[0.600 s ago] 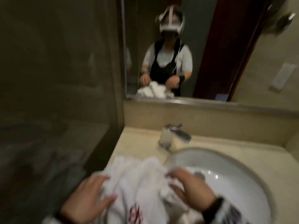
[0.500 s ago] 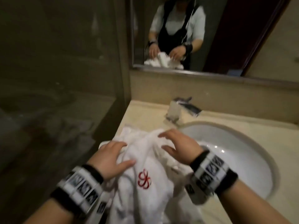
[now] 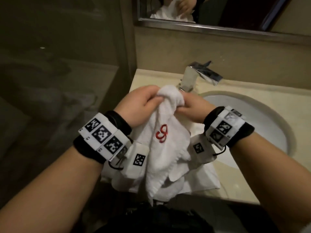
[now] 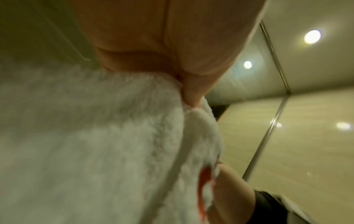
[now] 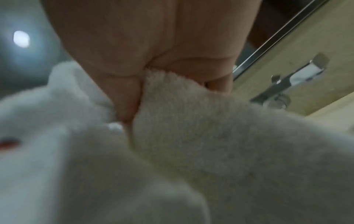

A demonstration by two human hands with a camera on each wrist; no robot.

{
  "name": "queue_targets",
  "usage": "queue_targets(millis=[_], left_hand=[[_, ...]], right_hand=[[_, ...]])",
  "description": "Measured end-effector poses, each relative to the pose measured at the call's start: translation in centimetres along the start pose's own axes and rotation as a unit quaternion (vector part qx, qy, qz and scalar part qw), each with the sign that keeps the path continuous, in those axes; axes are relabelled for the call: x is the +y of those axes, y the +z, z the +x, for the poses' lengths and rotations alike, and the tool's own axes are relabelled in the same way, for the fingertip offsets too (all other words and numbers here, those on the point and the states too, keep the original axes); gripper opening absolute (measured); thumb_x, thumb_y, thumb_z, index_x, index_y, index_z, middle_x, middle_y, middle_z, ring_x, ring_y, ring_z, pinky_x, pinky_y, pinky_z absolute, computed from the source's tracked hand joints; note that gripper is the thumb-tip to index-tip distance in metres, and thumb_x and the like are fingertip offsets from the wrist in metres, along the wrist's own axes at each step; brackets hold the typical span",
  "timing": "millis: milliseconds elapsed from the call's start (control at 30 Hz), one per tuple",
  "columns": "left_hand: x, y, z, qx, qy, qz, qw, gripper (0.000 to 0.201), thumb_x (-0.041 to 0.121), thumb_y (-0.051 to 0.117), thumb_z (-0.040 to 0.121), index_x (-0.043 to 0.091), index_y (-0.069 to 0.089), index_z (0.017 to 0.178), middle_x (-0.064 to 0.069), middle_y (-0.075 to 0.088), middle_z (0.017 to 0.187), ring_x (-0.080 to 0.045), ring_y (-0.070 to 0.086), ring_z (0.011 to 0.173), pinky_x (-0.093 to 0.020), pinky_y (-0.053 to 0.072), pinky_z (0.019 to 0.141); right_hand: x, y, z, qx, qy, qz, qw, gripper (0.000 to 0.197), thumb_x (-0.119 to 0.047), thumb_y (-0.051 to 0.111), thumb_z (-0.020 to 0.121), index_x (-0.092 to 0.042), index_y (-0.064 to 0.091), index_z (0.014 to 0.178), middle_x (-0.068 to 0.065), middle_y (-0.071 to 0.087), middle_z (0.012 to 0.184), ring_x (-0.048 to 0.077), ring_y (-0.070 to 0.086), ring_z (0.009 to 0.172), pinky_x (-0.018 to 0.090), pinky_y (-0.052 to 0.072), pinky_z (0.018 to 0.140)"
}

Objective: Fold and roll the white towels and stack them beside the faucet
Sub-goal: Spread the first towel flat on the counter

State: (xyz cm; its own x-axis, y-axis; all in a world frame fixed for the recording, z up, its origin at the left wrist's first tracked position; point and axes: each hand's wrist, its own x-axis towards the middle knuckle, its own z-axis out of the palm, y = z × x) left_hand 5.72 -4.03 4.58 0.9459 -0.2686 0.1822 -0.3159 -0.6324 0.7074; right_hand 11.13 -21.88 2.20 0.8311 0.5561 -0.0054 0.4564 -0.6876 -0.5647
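1. A dark glass partition (image 3: 58, 81) bounded the beige countertop (image 3: 151, 79) on the left.
2. The left hand (image 3: 139, 105) had its fingers curled round the bunched top of the white towel (image 3: 161, 148).
3. The towel hung crumpled between the wrists above the counter edge, its red embroidered emblem (image 3: 161, 133) facing up; more white towels (image 3: 202, 179) lay beneath it.
4. The right hand (image 3: 190, 110) pinched the same bunched top, just beside the left.
5. The chrome faucet (image 3: 200, 76) stood just behind the hands; the white basin (image 3: 262, 115) lay to its right, the mirror (image 3: 218, 12) above.
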Motion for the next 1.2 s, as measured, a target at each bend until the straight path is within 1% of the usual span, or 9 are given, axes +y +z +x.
queue_targets(millis=[133, 200, 300, 433, 567, 667, 967, 1100, 1200], left_hand=[[-0.3, -0.7, -0.3, -0.051, -0.047, -0.085, 0.994, 0.051, 0.058, 0.064, 0.067, 0.037, 0.047, 0.110, 0.026, 0.056, 0.101, 0.014, 0.054, 0.089, -0.007, 0.044, 0.075], [-0.2, 0.2, -0.4, -0.112, -0.056, -0.042, 0.991, 0.064, 0.052, 0.067, 0.066, 0.031, 0.045, 0.122, 0.020, 0.056, 0.112, 0.003, 0.055, 0.100, -0.010, 0.044, 0.079], [0.9, 2.0, 0.4, -0.127, -0.047, -0.030, 0.990, 0.037, 0.026, 0.063, 0.085, 0.022, 0.051, 0.119, 0.006, 0.060, 0.110, -0.015, 0.058, 0.104, -0.014, 0.046, 0.081], [6.9, 5.1, 3.2, -0.138, -0.013, -0.107, 0.985, 0.030, 0.015, 0.055, 0.090, 0.008, 0.055, 0.119, -0.012, 0.063, 0.118, -0.028, 0.059, 0.111, -0.047, 0.045, 0.098], [14.6, 10.4, 5.9, -0.158, 0.049, -0.136, 0.977, 0.030, 0.014, 0.054, 0.089, 0.002, 0.055, 0.116, -0.021, 0.063, 0.114, -0.034, 0.059, 0.105, -0.051, 0.045, 0.096], [20.5, 16.6, 7.9, -0.172, 0.077, -0.139, 0.972, 0.019, 0.011, 0.052, 0.091, 0.009, 0.057, 0.110, -0.008, 0.064, 0.103, -0.020, 0.059, 0.094, -0.038, 0.048, 0.091], [26.1, 31.2, 11.8, -0.264, 0.019, -0.051, 0.963, 0.023, 0.023, 0.049, 0.093, 0.014, 0.057, 0.112, -0.008, 0.065, 0.113, -0.023, 0.059, 0.103, -0.041, 0.045, 0.097], [24.3, 36.1, 13.5, -0.270, -0.045, 0.072, 0.959, 0.028, 0.026, 0.048, 0.093, 0.012, 0.053, 0.117, -0.013, 0.062, 0.115, -0.028, 0.056, 0.105, -0.032, 0.043, 0.086], [23.2, 38.8, 14.1, -0.234, -0.035, 0.172, 0.956, 0.039, 0.031, 0.053, 0.090, 0.015, 0.046, 0.125, -0.012, 0.054, 0.124, -0.029, 0.051, 0.112, -0.033, 0.040, 0.088]], right_hand=[[-0.7, -5.2, -1.7, 0.128, 0.017, 0.151, 0.980, 0.024, -0.015, 0.063, 0.082, -0.023, 0.057, 0.103, -0.005, 0.061, 0.101, 0.018, 0.057, 0.101, 0.031, 0.045, 0.089], [-1.2, -7.7, -3.1, 0.155, 0.011, 0.269, 0.951, 0.025, -0.006, 0.058, 0.084, -0.027, 0.057, 0.098, -0.010, 0.064, 0.094, 0.014, 0.059, 0.096, 0.031, 0.048, 0.089], [-1.0, -11.2, -5.7, 0.193, -0.022, 0.363, 0.911, 0.029, 0.003, 0.050, 0.085, -0.023, 0.058, 0.095, -0.014, 0.072, 0.078, 0.002, 0.066, 0.080, 0.022, 0.055, 0.074], [0.4, -16.5, -11.3, 0.249, -0.046, 0.382, 0.889, 0.022, -0.003, 0.047, 0.087, -0.020, 0.057, 0.096, -0.014, 0.073, 0.077, 0.002, 0.068, 0.077, 0.019, 0.055, 0.072], [4.1, -21.8, -19.4, 0.324, -0.051, 0.373, 0.868, 0.011, -0.019, 0.061, 0.083, -0.021, 0.072, 0.081, -0.013, 0.073, 0.072, 0.002, 0.069, 0.072, 0.017, 0.054, 0.066], [8.2, -25.8, -26.7, 0.360, -0.028, 0.367, 0.857, 0.015, -0.032, 0.072, 0.063, -0.025, 0.074, 0.075, -0.010, 0.074, 0.073, 0.005, 0.069, 0.072, 0.019, 0.055, 0.065], [25.7, -26.7, -37.8, 0.316, 0.226, 0.361, 0.848, 0.015, -0.022, 0.055, 0.087, -0.017, 0.067, 0.081, -0.010, 0.073, 0.068, 0.003, 0.069, 0.066, 0.017, 0.055, 0.057], [33.6, -22.6, -39.0, 0.201, 0.372, 0.291, 0.858, 0.027, -0.038, 0.052, 0.089, -0.018, 0.062, 0.105, 0.010, 0.068, 0.109, 0.023, 0.065, 0.097, 0.037, 0.050, 0.090], [38.0, -19.4, -39.6, 0.131, 0.482, 0.091, 0.862, 0.046, -0.039, 0.051, 0.090, -0.013, 0.047, 0.127, 0.014, 0.055, 0.127, 0.030, 0.054, 0.112, 0.033, 0.041, 0.089]])
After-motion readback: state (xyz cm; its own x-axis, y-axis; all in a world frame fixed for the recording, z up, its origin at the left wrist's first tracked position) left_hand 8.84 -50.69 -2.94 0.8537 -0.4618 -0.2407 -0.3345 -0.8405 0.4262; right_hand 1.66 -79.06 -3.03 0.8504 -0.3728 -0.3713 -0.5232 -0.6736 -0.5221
